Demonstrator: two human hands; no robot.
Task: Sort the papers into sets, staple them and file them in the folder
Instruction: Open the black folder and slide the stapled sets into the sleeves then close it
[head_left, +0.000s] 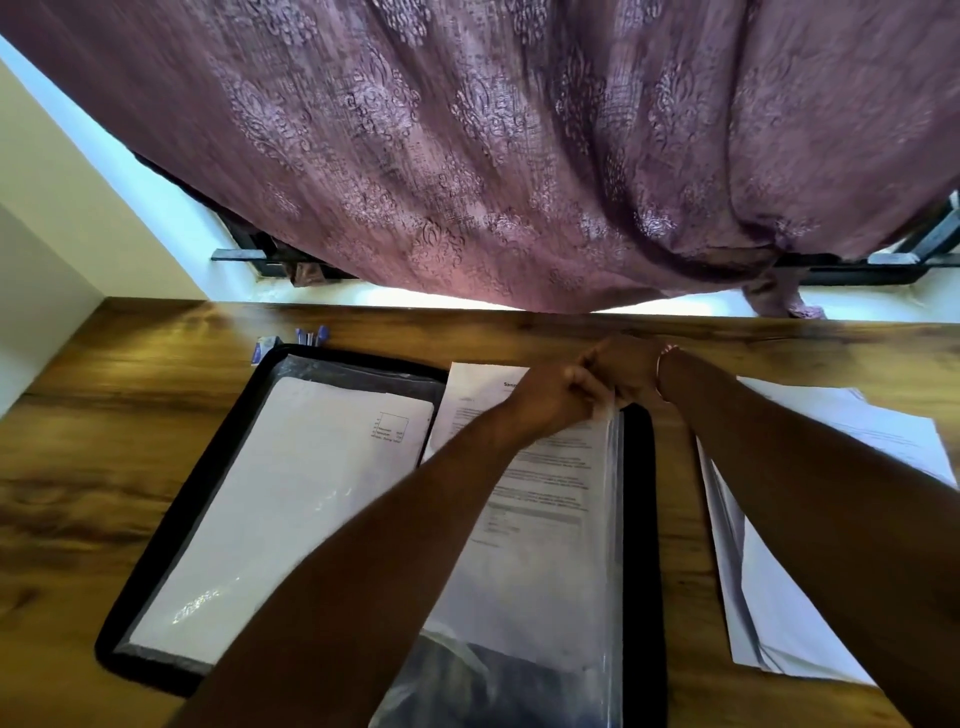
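Daylight is leaking in beneath the far curtain (519, 145), glaring on the plastic sleeve (291, 499); edges are bowing, detail is smearing softly.

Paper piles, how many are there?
3: one in the folder's left sleeve, one on its right under the hands, a loose pile on the table. More may hide underneath.

A purple patterned curtain (519, 156) hangs over a bright window above the wooden desk (104, 441)

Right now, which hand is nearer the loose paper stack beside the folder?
Right. The right hand is at the folder's top edge, just left of the paper stack, forearm crossing over it; the left hand pinches the printed sheet further left.
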